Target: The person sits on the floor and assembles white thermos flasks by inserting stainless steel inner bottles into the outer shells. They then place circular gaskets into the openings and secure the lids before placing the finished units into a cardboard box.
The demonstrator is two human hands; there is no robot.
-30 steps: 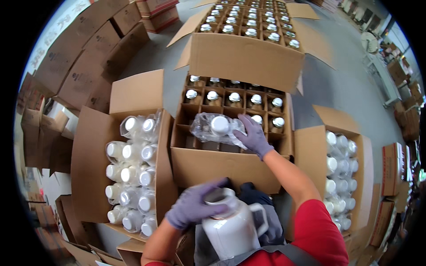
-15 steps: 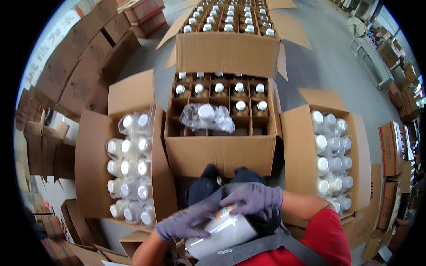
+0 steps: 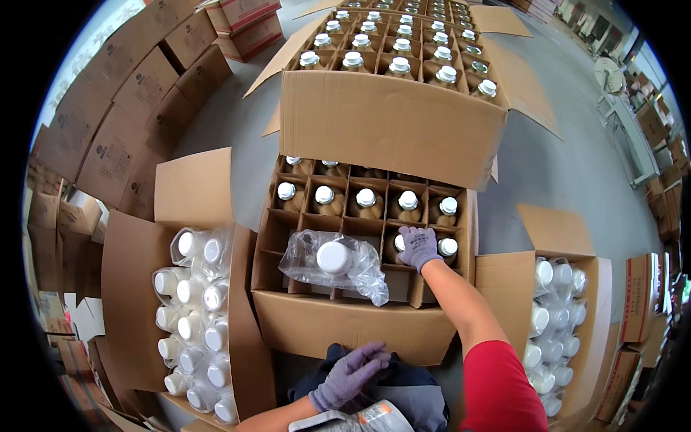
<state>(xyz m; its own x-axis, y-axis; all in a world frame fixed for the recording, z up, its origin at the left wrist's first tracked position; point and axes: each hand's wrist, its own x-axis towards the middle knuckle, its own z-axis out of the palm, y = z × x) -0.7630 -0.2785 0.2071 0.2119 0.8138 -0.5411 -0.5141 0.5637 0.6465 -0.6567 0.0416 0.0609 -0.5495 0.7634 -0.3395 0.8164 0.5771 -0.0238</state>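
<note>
My right hand (image 3: 419,248), in a grey-purple glove, reaches forward into the divided carton (image 3: 353,320). Its fingers are closed round the top of a bottle with a white cap (image 3: 399,243). My left hand (image 3: 350,376), gloved alike, hovers above my lap with fingers stretched out and nothing in them. Below it, at the lower edge, a whitish-grey cylindrical bottle with an orange label (image 3: 378,413) lies partly cut off. A white-capped bottle in clear plastic wrap (image 3: 335,258) stands across the near compartments, left of my right hand.
An open carton (image 3: 248,317) on the left holds several plastic-wrapped, white-capped bottles; another (image 3: 504,288) stands right. Beyond the middle carton, a bigger-looking divided carton (image 3: 389,122) holds rows of capped bottles. Brown cartons (image 3: 122,129) are stacked far left.
Both hands have left the whitish-grey bottle in my lap. My right hand has moved forward to a bottle in the middle carton; my left has opened. The view has tilted.
</note>
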